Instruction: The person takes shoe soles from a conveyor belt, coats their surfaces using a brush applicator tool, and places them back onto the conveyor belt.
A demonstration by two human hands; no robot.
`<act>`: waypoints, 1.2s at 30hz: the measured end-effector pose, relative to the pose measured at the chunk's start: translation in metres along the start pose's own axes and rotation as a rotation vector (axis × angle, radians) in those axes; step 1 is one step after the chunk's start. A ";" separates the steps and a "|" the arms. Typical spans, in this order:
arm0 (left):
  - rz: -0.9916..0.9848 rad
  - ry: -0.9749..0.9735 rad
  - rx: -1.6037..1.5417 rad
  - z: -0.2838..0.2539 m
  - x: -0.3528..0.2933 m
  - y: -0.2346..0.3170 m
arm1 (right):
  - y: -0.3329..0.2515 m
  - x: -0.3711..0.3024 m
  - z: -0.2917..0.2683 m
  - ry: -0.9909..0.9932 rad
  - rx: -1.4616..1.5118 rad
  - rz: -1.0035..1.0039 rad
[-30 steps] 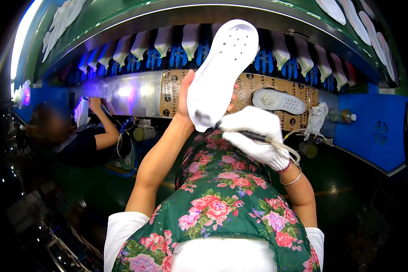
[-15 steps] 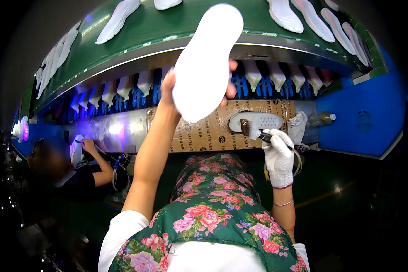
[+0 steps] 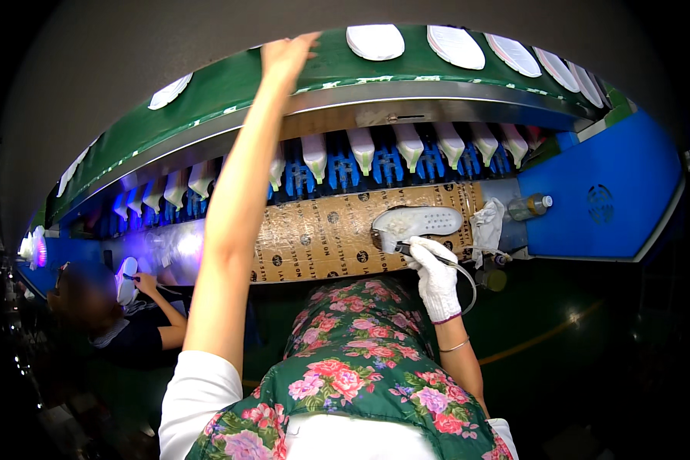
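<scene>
My left hand (image 3: 285, 57), bare, is stretched out over the green conveyor belt (image 3: 230, 80), its fingers apart and no sole visible in them. A sliver of white shows just beside it; the fingertips reach the dark upper edge of the view. My right hand (image 3: 435, 284), in a white knitted glove, is closed round a brush (image 3: 403, 248) with a thin tube behind it. The brush tip is at the near edge of a grey-white sole-shaped piece (image 3: 422, 221) with small holes, lying on the cardboard-covered surface (image 3: 307, 234).
White shoe soles (image 3: 455, 47) lie along the belt. Below the metal edge hangs a row of pale shoe-shaped pieces (image 3: 362, 149) on blue holders. A crumpled white cloth (image 3: 487, 224) and a bottle (image 3: 530, 205) stand at right, by a blue panel (image 3: 602, 192). Another person (image 3: 142, 314) works at left.
My left hand has moved up and away to the belt; the white sole it held is no longer in view in it. My right hand has shifted left with the brush.
</scene>
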State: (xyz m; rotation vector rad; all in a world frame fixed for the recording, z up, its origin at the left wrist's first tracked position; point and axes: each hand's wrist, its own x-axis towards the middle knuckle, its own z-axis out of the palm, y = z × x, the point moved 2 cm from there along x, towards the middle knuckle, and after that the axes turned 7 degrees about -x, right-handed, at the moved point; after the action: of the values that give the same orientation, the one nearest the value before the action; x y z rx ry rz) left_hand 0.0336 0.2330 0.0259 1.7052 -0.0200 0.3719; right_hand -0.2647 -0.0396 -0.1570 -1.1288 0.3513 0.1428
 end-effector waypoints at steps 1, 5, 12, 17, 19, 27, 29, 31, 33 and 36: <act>0.138 0.038 0.460 -0.023 0.020 -0.013 | -0.001 -0.001 0.006 -0.006 -0.008 0.012; 0.379 0.073 0.889 -0.122 0.052 -0.052 | -0.003 -0.002 0.032 -0.066 -0.024 0.047; 0.424 0.207 0.089 -0.199 -0.112 -0.004 | -0.015 0.004 0.040 -0.114 0.016 0.001; 0.429 0.607 -0.203 -0.253 -0.207 0.032 | -0.063 0.003 0.067 -0.316 0.119 -0.108; 0.210 0.634 -0.209 -0.246 -0.233 0.038 | -0.080 -0.003 0.085 -0.391 0.163 -0.091; -0.616 0.151 -0.766 -0.124 -0.318 -0.065 | -0.101 -0.032 0.149 -0.692 -0.392 -0.373; -0.730 0.202 -0.927 -0.106 -0.350 -0.092 | -0.096 -0.025 0.147 -0.735 -0.376 -0.401; -0.746 0.237 -1.007 -0.082 -0.372 -0.084 | -0.094 -0.024 0.146 -0.717 -0.390 -0.391; -0.862 0.258 -1.280 -0.069 -0.396 -0.075 | -0.088 -0.022 0.145 -0.694 -0.402 -0.388; -0.875 -0.016 -1.438 -0.062 -0.390 -0.053 | -0.094 -0.025 0.145 -0.663 -0.438 -0.360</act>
State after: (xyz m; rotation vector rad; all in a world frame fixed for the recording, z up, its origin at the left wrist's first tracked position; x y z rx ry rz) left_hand -0.3383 0.2248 -0.1168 0.1892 0.3550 -0.3059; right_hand -0.2313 0.0535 -0.0130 -1.4790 -0.4958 0.2728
